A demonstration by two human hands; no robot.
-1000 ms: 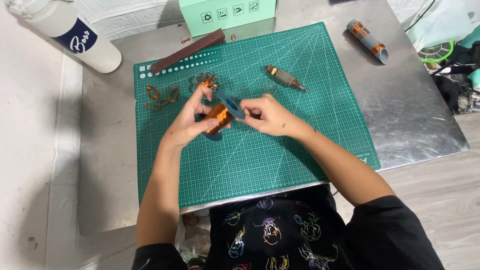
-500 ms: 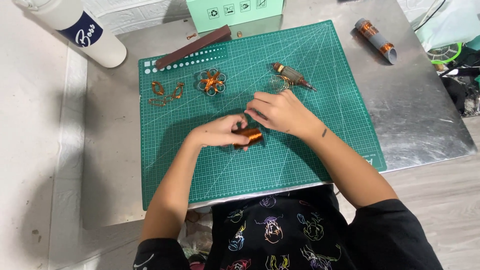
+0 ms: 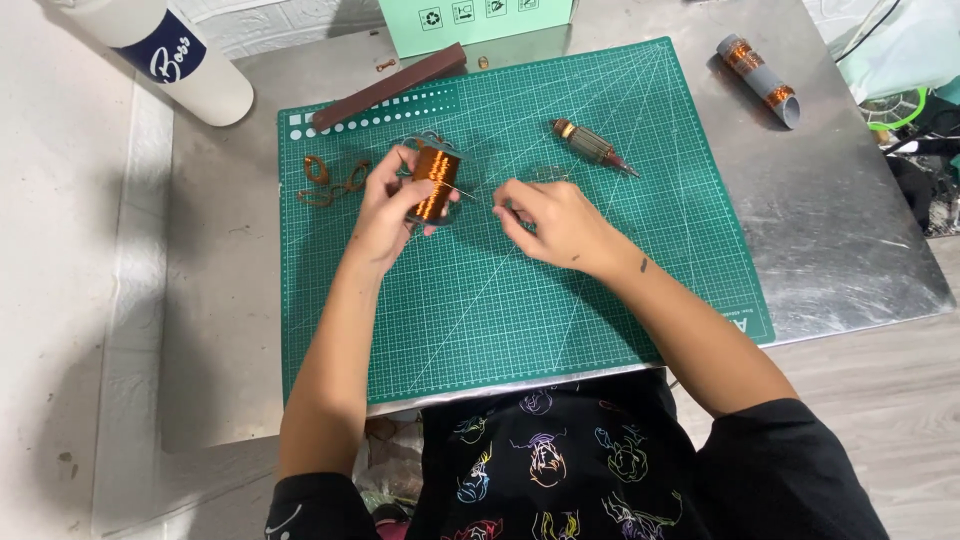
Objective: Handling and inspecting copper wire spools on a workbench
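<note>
The left hand (image 3: pixel 385 205) holds a spool (image 3: pixel 434 182) of copper wire, its grip closed around the barrel, lifted just above the far-left part of the green mat (image 3: pixel 520 300). The right hand (image 3: pixel 555 222) sits to the right of the spool, near the mat's centre, its fingertips pinched narrow; a fine wire (image 3: pixel 478 196) appears to run from the spool toward that pinch, though the strand is too thin to confirm contact. To pay out wire well, it seems best to keep the spool axis steady, hold the strand taut but not strained, and let the barrel turn rather than drag the wire over the flange, which could kink it. Left of the spool, small copper loops (image 3: pixel 332 183) lie on the mat. Farther right on the mat lies a small motor rotor (image 3: pixel 592 146). A dark brown strip (image 3: pixel 390 85) rests across the mat's far-left corner. Containers: a pale green box (image 3: pixel 475 22) stands at the far edge of the table (image 3: pixel 850 240), closed, contents not visible; a white bottle (image 3: pixel 165 55) lies at the far left, opaque; a grey tube (image 3: pixel 760 80) with copper bands lies far right, its inside not visible.
</note>
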